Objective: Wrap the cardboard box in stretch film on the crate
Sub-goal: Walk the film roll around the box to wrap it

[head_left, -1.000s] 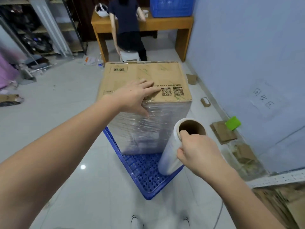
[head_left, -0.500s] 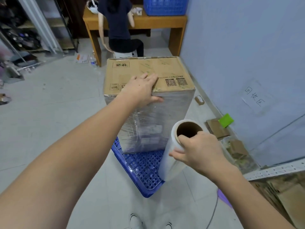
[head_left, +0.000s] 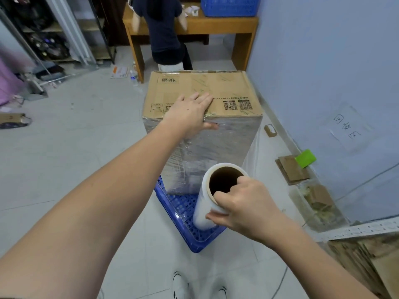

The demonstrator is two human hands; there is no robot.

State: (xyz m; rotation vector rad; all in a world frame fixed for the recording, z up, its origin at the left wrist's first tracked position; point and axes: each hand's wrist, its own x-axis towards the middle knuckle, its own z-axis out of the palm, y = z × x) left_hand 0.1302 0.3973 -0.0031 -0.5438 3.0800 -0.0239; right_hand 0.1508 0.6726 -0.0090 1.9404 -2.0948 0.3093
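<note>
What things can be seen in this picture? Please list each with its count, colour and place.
box: one, brown, on the crate, sides filmed
crate: one, blue, on the floor
film roll: one, clear, above the crate
basket: one, blue, on the table
table: one, wooden, far end
seated person: one, dark clothes, at the table
green card: one, by the right wall
hands: left hand on the box edge; right hand gripping the film roll

The left arm is stretched forward, and the left hand (head_left: pixel 190 114) lies flat with straight fingers, the thumb bent down over an edge. The right hand (head_left: pixel 244 207) is curled, with 1 finger hooked inside an opening.
</note>
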